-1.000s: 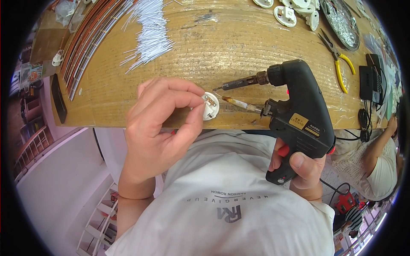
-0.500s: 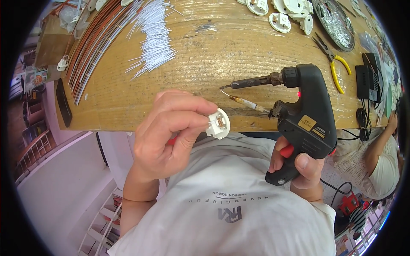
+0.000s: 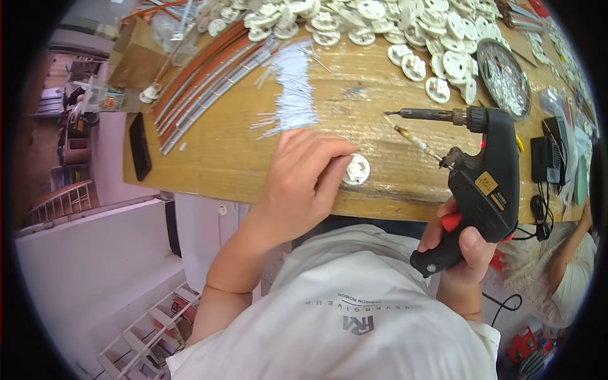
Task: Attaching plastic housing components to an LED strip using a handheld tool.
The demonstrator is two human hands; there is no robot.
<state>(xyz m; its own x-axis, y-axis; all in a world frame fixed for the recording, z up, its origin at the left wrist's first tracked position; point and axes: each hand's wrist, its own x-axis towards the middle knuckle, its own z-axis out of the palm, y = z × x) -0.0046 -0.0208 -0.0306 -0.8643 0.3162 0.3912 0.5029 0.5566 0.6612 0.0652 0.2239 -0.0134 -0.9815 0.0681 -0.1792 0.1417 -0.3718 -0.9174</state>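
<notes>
My left hand [image 3: 301, 183] is closed, its thumb and fingertips pinching the edge of a small round white plastic part [image 3: 358, 170] near the table's front edge. Raised details show on the part's face; whether it touches the table I cannot tell. In my right hand [image 3: 470, 250] is a black soldering gun [image 3: 487, 168], gripped by its handle near the red trigger. The gun's metal tip [image 3: 411, 114] points left, past the white part and farther from me. Below that tip runs a scorched solder feed tube [image 3: 418, 142], with a thin wire end by the tip.
Many similar white parts [image 3: 380, 19] are heaped at the far side. Thin white wires [image 3: 294, 95] lie beyond my left hand, beside long orange and grey strips [image 3: 206, 82]. A dark round tray [image 3: 503, 79], black adapter [image 3: 548, 158] and black phone-like slab [image 3: 139, 147] rest on the table.
The view has shifted, showing more of the far table. My left hand has turned the white part and brought it over the table. The soldering gun stays in my right hand.
</notes>
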